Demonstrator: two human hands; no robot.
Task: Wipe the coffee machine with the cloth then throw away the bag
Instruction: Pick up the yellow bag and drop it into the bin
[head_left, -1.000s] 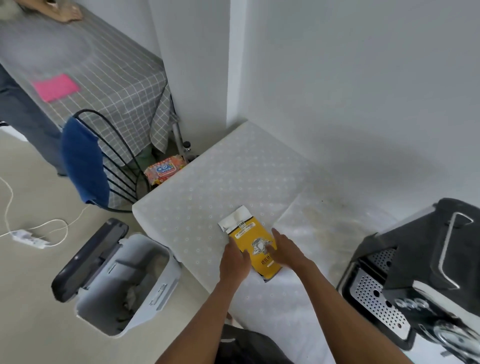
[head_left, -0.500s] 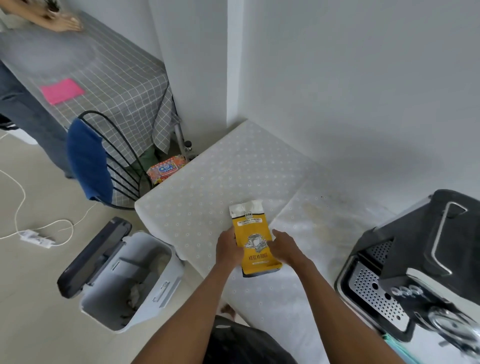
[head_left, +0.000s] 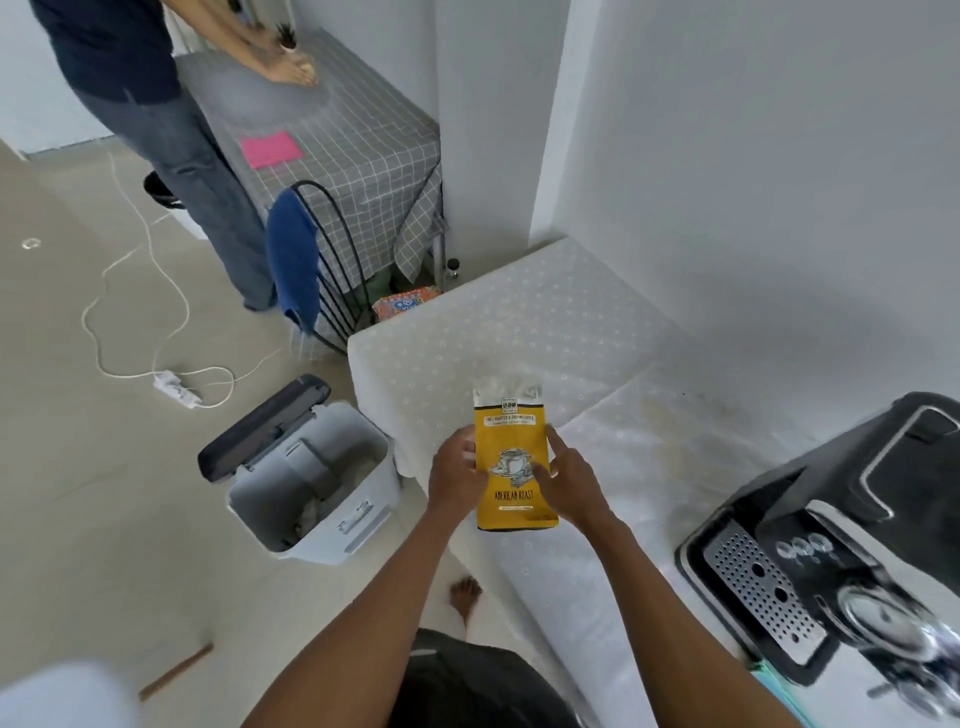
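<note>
Both hands grip a flat yellow coffee bag w/ white top (head_left: 513, 457), upright, held between them above the white dotted tablecloth (head_left: 519, 322). Left hand (head_left: 456, 474) pinches bag's left edge, fingers curled round it; right hand (head_left: 570, 483) clamps the right edge, fingers (head_left: 545, 470) across the front print. Grey plastic bin w/ black lid flipped open (head_left: 317, 483) stands on the floor just left of left-hand fingers. Black coffee machine w/ perforated metal tray (head_left: 831, 545) sits well right of right-hand fingers.

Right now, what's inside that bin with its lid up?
The open bin holds some crumpled grey rubbish at its bottom. Its near wall covers the rest, so what else lies inside cannot be seen.
</note>
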